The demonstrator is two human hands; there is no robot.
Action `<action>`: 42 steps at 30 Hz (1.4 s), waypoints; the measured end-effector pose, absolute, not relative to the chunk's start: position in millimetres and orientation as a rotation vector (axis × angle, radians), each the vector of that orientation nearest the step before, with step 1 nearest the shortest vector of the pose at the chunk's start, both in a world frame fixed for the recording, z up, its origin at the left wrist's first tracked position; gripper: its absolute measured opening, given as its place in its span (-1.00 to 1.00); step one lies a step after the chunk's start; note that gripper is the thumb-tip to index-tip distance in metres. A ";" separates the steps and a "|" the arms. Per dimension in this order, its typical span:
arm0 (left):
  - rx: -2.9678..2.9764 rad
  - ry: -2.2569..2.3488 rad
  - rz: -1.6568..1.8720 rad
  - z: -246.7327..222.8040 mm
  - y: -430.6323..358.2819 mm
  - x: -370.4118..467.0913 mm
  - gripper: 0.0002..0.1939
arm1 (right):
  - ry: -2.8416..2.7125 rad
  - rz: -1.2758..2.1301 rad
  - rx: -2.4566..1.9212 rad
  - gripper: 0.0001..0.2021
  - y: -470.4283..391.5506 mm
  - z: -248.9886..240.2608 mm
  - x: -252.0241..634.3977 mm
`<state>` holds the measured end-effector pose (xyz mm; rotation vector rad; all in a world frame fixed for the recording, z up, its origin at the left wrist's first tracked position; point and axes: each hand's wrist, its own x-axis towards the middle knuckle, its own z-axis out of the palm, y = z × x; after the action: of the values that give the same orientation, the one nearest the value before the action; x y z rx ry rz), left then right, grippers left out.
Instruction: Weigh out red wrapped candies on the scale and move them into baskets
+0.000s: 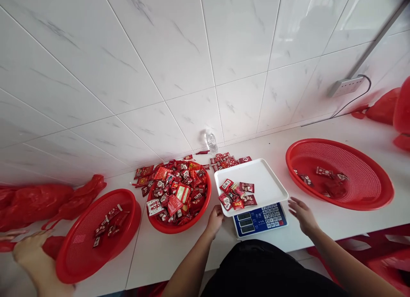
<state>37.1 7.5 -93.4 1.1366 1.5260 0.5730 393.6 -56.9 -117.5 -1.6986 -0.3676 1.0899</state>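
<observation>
A white tray (262, 179) rests on the blue-fronted scale (261, 220), with several small red packets (238, 194) gathered at its left end. My left hand (215, 221) is at the tray's lower left corner, fingers curled together; what they hold, if anything, is hidden. My right hand (301, 213) is just off the tray's right corner with its fingers apart and nothing in them. To the left of the tray stands a red basket (179, 229) heaped with red packets. Loose packets (224, 161) lie behind the tray.
A clear bottle (211, 142) stands by the wall. Red baskets with a few packets are at the right (361, 177) and left (80, 245). Another person's hand (32, 250) is at the far left, near red bags (35, 203). A power strip (347, 86) is on the wall.
</observation>
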 end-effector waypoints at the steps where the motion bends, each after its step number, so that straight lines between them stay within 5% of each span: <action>1: 1.288 1.580 0.539 -89.8 4.4 30.1 -0.74 | -0.368 0.961 -1.746 -0.54 -57.2 -114.4 397.2; 7: 1.989 1.726 0.017 -83.6 -10.8 -9.6 -0.50 | -1.136 0.513 -1.778 -0.63 -35.4 -70.1 370.3; 14: 1.889 1.751 0.035 -97.9 -9.9 -19.3 -0.72 | -2.119 0.523 -1.618 -0.59 -0.4 -43.9 281.9; 21: 1.695 1.741 0.194 -91.7 -25.9 -21.2 -0.81 | -2.177 0.579 -1.704 -0.61 22.4 -47.0 279.1; 31: 1.926 1.708 0.729 13.9 1.2 -14.0 -0.86 | -2.095 0.509 -1.738 -0.61 9.0 -59.3 286.9; 37: 1.976 1.616 0.567 5.7 27.8 10.5 -0.77 | -2.050 0.557 -2.010 -0.52 21.8 -51.2 282.1; 42: 2.085 1.547 0.177 -7.7 32.2 59.8 -0.45 | -2.102 0.638 -1.988 -0.58 24.4 -43.4 273.6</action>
<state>59.8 32.2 -7.7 2.0853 1.5474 0.1771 273.6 24.4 -43.4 -1.9877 -2.1018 0.6379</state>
